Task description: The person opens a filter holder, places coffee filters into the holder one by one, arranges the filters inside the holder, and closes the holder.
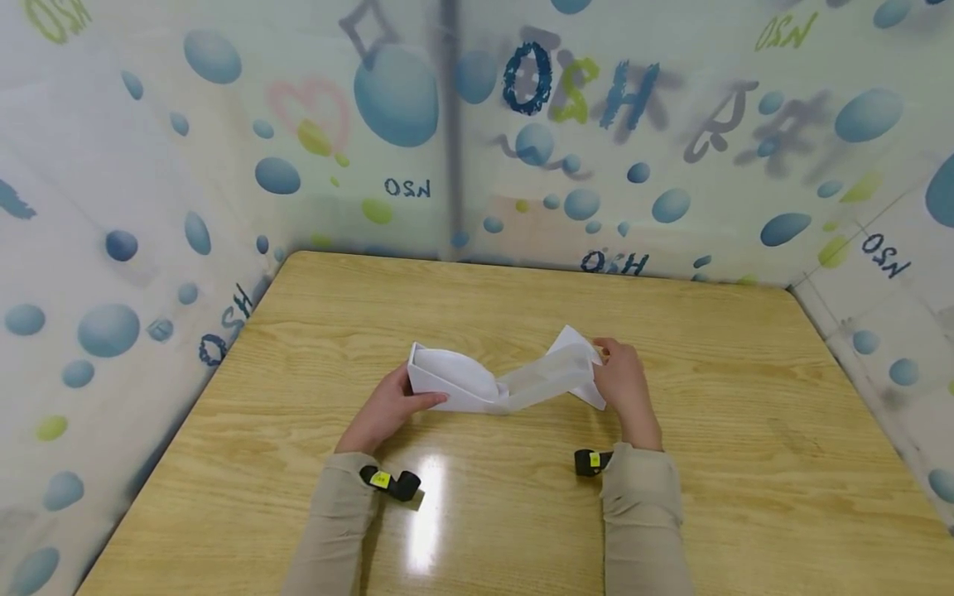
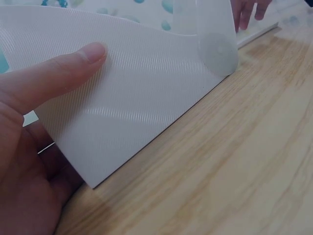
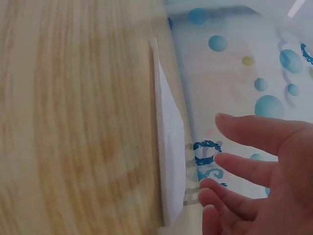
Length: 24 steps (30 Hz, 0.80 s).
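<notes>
A white ribbed plastic holder (image 1: 458, 389) with a curved top edge lies on the table, its left end in my left hand (image 1: 389, 407). My left thumb (image 2: 73, 66) presses its ribbed face while the fingers reach behind. From its right end a translucent strip (image 1: 547, 377) slopes up toward a flat white piece (image 1: 566, 339) with pointed corners. At that far end is my right hand (image 1: 622, 385). In the right wrist view its thumb and fingers (image 3: 249, 169) stand apart beside the white piece (image 3: 171, 161), holding nothing visible.
The pieces and hands are over a wood-grain table (image 1: 745, 463). Around its back and sides hang pale curtains (image 1: 656, 174) with blue drops and lettering. Each wrist carries a black strapped camera (image 1: 402, 486).
</notes>
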Each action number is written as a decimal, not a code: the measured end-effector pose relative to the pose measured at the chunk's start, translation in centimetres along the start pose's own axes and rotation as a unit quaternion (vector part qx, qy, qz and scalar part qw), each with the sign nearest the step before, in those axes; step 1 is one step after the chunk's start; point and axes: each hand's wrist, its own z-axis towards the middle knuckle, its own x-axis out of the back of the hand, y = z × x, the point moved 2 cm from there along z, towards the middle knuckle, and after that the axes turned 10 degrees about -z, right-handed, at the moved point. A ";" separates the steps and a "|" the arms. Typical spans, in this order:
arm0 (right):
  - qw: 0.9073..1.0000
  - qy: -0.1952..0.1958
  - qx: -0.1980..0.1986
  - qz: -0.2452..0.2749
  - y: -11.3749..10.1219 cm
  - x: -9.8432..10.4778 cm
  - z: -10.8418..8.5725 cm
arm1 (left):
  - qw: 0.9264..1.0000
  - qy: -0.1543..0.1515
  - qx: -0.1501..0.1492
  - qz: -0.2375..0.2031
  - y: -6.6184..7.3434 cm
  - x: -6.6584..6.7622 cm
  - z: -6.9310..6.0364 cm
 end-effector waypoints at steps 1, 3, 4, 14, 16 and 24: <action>1.000 -0.001 -0.003 -0.006 0.1 -0.1 0.0 | 1.000 0.000 0.000 0.001 0.0 0.0 0.0; 1.000 -0.003 -0.004 -0.013 0.3 -0.2 0.1 | 1.000 0.001 0.001 0.002 0.0 0.0 0.0; 1.000 -0.004 -0.003 -0.017 0.3 -0.2 0.2 | 1.000 0.002 0.002 0.003 0.0 0.0 0.0; 0.999 -0.017 -0.006 -0.029 0.3 -0.5 0.3 | 1.000 0.007 -0.005 0.012 0.1 0.0 0.0; 0.999 -0.019 -0.007 -0.033 0.2 -0.5 0.2 | 1.000 0.007 -0.003 0.012 0.1 0.0 -0.1; 0.998 -0.022 0.002 -0.056 -0.6 -0.7 -0.4 | 1.000 0.003 -0.009 0.009 0.3 -0.2 -0.1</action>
